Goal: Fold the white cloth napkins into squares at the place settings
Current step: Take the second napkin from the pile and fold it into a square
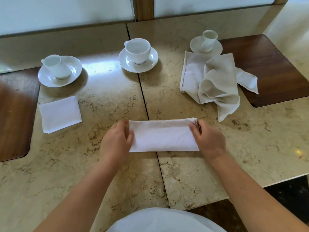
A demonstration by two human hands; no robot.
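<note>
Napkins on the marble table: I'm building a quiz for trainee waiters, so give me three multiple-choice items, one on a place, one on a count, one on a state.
1. Where is the finished square napkin?
A. near the left cup
B. under the middle cup
C. on the right wooden inset

2. How many cups stand on saucers?
A. two
B. three
C. four

3. What shape is the napkin in hand now?
A. crumpled
B. square
C. long rectangle

Answers: 1 A, it lies below the left cup. 2 B, left, middle cup, right cup. 3 C, left hand and right hand hold its short ends.
</note>
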